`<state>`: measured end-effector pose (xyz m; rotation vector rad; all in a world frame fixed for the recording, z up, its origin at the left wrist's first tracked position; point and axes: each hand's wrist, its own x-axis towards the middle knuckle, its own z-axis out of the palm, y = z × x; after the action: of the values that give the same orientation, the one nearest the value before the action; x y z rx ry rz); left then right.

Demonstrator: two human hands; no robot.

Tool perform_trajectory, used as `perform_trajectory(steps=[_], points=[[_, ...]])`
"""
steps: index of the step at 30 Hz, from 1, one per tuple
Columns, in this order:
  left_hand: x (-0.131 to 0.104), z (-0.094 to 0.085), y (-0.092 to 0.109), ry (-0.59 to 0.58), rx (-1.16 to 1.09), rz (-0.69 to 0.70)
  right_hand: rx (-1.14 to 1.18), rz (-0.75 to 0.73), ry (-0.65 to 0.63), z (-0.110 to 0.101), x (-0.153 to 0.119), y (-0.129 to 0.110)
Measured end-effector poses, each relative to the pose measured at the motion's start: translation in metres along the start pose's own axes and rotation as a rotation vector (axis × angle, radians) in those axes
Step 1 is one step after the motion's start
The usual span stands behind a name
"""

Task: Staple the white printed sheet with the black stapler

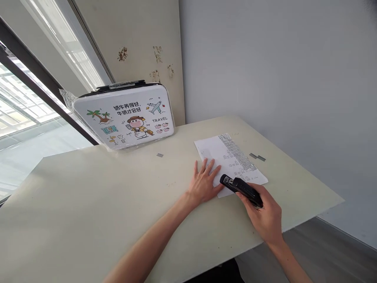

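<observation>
Right hand: the bare right hand (263, 214) is closed around a long black stapler (246, 191), fingers and thumb pinching its rear half.
Stapler: it sticks out of the grip toward the left hand, its front end over the near part of the paper; whether it touches the sheet, I cannot tell.
Left hand: the bare left hand (204, 184) lies palm down with fingers spread apart, on the left side of the paper, gripping nothing; its thumb is just beside the stapler's front end.
Paper: white rectangular paper (213, 147) with black print and a dense grey printed band lies flat on the table, reaching forward from between the hands.
Table: a pale, cream-green, smooth-topped table (97, 204).
Grey strips: two small flat grey strips (261, 158) lie right of the paper; a similar small grey piece (160, 155) lies to its left.
Case: a white case (123, 118) with cartoon travel pictures, black handle and clear plastic wrap stands upright at the table's far left.
</observation>
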<state>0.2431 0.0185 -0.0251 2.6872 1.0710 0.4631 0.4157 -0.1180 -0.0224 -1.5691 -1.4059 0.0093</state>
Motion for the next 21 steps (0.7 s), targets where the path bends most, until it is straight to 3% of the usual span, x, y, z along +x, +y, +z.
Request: perform_trajectory(steps=[5, 11, 17, 21], points=[[-0.016, -0.013, -0.020, 0.074, -0.176, 0.046, 0.010, 0.000, -0.034, -0.001, -0.001, 0.001], [-0.088, -0.059, -0.065, 0.155, -0.441, -0.113, 0.170, -0.021, -0.268, 0.012, 0.005, -0.011], [-0.140, -0.103, -0.098, 0.367, -0.613, -0.510, 0.377, -0.110, -0.615, 0.074, 0.035, -0.058], [-0.153, -0.114, -0.115, 0.527, -0.707, -0.628, 0.412, -0.162, -0.753, 0.126, 0.055, -0.087]])
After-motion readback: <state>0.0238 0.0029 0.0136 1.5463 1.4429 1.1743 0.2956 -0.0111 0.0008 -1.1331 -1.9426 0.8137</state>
